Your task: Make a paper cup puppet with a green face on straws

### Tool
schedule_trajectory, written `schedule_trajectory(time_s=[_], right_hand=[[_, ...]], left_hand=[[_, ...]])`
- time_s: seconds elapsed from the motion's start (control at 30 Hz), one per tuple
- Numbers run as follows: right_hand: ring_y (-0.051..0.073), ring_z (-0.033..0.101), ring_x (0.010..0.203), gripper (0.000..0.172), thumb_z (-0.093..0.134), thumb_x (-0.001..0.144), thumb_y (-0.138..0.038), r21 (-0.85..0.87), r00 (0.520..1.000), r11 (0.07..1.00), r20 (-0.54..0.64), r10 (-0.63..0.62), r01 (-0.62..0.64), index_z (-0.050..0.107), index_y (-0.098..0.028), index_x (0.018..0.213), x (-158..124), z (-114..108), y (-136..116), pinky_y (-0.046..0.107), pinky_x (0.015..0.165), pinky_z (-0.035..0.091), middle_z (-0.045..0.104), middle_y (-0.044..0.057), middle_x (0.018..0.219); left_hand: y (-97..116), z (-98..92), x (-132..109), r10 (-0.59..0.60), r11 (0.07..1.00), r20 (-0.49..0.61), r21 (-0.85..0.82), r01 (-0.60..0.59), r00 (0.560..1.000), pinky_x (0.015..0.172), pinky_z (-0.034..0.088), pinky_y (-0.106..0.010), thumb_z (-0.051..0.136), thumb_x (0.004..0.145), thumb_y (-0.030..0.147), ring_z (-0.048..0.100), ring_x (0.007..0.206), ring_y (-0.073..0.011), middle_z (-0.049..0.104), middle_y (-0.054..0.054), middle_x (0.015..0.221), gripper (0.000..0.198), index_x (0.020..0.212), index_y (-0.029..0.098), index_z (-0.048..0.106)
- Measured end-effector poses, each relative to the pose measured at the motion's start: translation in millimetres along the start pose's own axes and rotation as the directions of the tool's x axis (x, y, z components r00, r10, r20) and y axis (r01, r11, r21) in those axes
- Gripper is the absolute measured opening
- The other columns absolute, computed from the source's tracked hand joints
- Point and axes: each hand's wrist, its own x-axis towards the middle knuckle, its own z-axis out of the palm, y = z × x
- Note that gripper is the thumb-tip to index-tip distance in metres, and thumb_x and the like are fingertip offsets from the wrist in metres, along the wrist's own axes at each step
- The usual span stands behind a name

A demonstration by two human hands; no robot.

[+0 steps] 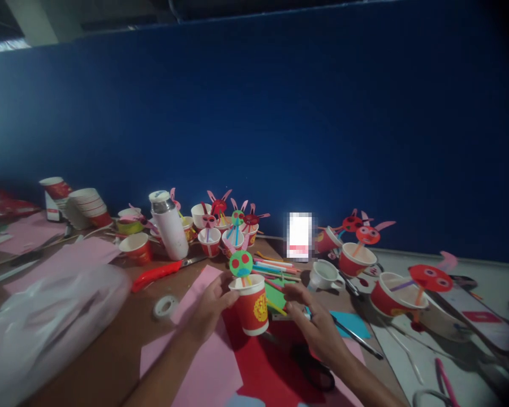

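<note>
My left hand (pixel 210 308) is wrapped round a red paper cup (pixel 252 308) held just above the table. A green paper face on a straw (pixel 241 264) sticks up out of that cup. My right hand (pixel 316 325) hovers just right of the cup, fingers curled and pinched close together; what they hold, if anything, I cannot make out. Under both hands lie pink paper (pixel 212 367) and red paper (pixel 271 373). Black-handled scissors (pixel 318 370) lie below my right wrist.
Several red cups with paper faces on straws (pixel 220 226) stand at the back, others at the right (pixel 398 291). A white flask (pixel 169 226), red-handled cutter (pixel 161 272), tape roll (pixel 165 307), loose straws (pixel 275 264), white mug (pixel 324 275), stacked cups (pixel 89 206) and a plastic bag (pixel 46 322) surround them.
</note>
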Motion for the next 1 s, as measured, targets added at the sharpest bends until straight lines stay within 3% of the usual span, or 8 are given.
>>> schedule_trajectory(time_s=[0.3,0.47,0.63,0.73,0.87,1.0], right_hand=[[0.023,0.056,0.099,0.030,0.051,0.086,-0.035,-0.084,0.992,0.995,0.114,0.058,-0.049,0.058,-0.019,0.109,-11.9,7.0,0.5,0.035,0.085,0.043,0.063,0.007,0.109],[0.020,0.060,0.082,0.023,0.047,0.089,-0.032,-0.125,0.988,0.992,0.156,0.019,0.001,0.066,-0.020,0.094,-7.6,14.2,-2.7,0.029,0.074,0.044,0.068,0.003,0.091],[0.019,0.059,0.078,0.025,0.045,0.089,-0.032,-0.150,0.989,0.989,0.148,0.023,-0.001,0.066,-0.020,0.082,-8.0,15.0,-1.5,0.028,0.071,0.043,0.067,0.002,0.082],[0.019,0.059,0.077,0.025,0.045,0.090,-0.032,-0.176,0.988,0.984,0.156,0.018,0.010,0.067,-0.020,0.085,-7.7,15.1,-4.0,0.028,0.070,0.041,0.068,0.002,0.082],[0.019,0.059,0.078,0.025,0.043,0.091,-0.032,-0.170,0.983,0.985,0.184,0.001,0.031,0.066,-0.022,0.090,-6.6,13.3,-6.0,0.028,0.071,0.042,0.068,0.002,0.085],[0.021,0.057,0.093,0.023,0.047,0.088,-0.032,-0.200,0.998,0.979,0.051,-0.035,0.044,0.062,-0.020,0.102,-7.7,-0.9,2.7,0.031,0.080,0.043,0.065,0.006,0.101]], left_hand=[[-5.6,-0.8,3.2,-0.036,0.999,-0.020,0.023,0.037,0.999,0.087,0.044,-0.034,0.068,0.071,0.022,0.057,0.105,-0.0257,0.061,-0.012,0.116,0.057,0.124,0.017,0.048],[-1.3,4.2,1.8,-0.063,0.998,-0.026,-0.018,0.062,0.998,0.090,0.043,-0.035,0.070,0.070,0.025,0.057,0.105,-0.0254,0.061,-0.012,0.115,0.058,0.123,0.016,0.048],[0.1,5.8,0.7,-0.064,0.998,-0.008,-0.015,0.064,0.998,0.091,0.043,-0.037,0.071,0.069,0.030,0.057,0.107,-0.0273,0.061,-0.013,0.116,0.053,0.117,0.016,0.054],[-3.0,6.4,0.9,-0.067,0.997,0.012,0.043,0.066,0.998,0.088,0.045,-0.038,0.074,0.064,0.033,0.057,0.106,-0.0305,0.062,-0.015,0.115,0.060,0.118,0.015,0.054],[-8.0,4.3,1.1,-0.094,0.984,-0.039,0.147,0.099,0.995,0.084,0.048,-0.040,0.076,0.063,0.030,0.061,0.100,-0.0309,0.065,-0.016,0.110,0.061,0.117,0.013,0.054],[-6.7,0.7,0.6,-0.094,0.987,-0.057,0.123,0.101,0.994,0.085,0.049,-0.040,0.071,0.069,0.027,0.063,0.097,-0.0294,0.064,-0.016,0.112,0.059,0.123,0.014,0.050]])
